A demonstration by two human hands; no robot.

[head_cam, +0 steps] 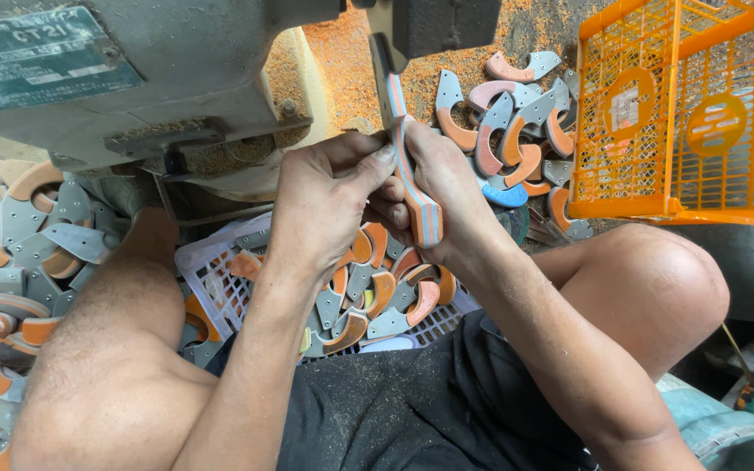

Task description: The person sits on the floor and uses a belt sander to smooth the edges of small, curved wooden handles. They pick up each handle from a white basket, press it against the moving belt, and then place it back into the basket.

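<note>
Sawdusty floor under a grey machine point(133, 78); left hand point(320, 205) and right hand point(442, 196) both clamp one curved piece point(412, 187) edge-up against the machine's tool, steadying it.

layered strip point(414, 187): matt orange-grey rubbery foam | crate point(674, 113): glossy orange plastic mesh | machine housing point(176, 70): dull grey metal | sawdust point(342, 61): coarse orange grit
</note>
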